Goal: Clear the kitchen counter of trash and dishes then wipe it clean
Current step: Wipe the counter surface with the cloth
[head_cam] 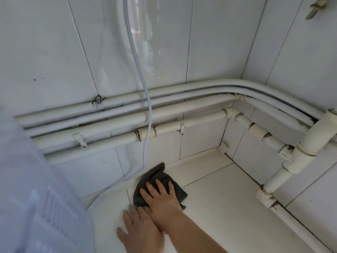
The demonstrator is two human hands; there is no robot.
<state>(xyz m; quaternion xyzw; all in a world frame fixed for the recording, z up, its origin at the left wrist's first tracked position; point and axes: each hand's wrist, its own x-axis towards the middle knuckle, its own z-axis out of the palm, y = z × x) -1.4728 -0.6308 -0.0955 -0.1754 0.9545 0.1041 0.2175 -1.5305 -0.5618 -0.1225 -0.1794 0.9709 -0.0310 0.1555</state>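
Observation:
A dark grey cloth (156,177) lies flat on the white tiled counter (224,203), close to the back wall. My right hand (162,198) presses down on the cloth with its fingers straight and spread. My left hand (140,229) lies flat on the counter just in front of the cloth, partly tucked under my right wrist, fingers straight.
Several white pipes (127,123) run along the back wall and bend round the corner to the right wall (284,143). A thin white cable (145,143) hangs down to the counter behind the cloth. A white appliance (36,198) stands at the left.

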